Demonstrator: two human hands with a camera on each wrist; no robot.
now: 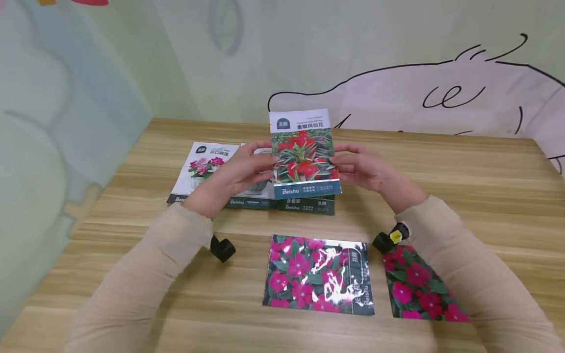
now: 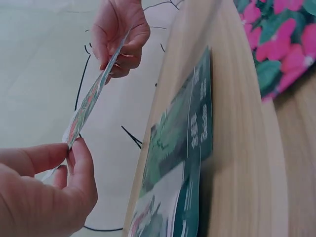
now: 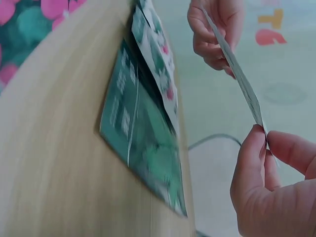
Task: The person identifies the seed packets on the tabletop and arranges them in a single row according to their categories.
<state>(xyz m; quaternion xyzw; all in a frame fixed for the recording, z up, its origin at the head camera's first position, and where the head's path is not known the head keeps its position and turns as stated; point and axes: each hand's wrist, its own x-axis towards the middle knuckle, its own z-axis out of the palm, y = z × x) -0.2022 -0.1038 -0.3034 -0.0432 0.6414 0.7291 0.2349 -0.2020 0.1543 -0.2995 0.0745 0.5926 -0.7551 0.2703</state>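
Note:
A seed packet with red flowers [image 1: 304,154] is held up off the table, its front facing the head camera. My left hand [image 1: 244,169] pinches its left edge between thumb and fingers. On the opposite edge, my right hand [image 1: 359,166] pinches it the same way. Both wrist views show the packet nearly edge-on. Behind and below it, a row of packets lies on the table: one with pink flowers in a white pot [image 1: 205,169], a partly covered pale one [image 1: 260,193], and a dark green one [image 1: 309,205] mostly hidden by the held packet.
Nearer me on the wooden table [image 1: 220,314] lies a glossy packet with magenta flowers [image 1: 302,274]. A similar magenta packet [image 1: 419,284] lies to its right, partly under my right forearm. A wall with line drawings [image 1: 397,88] rises behind the table's far edge.

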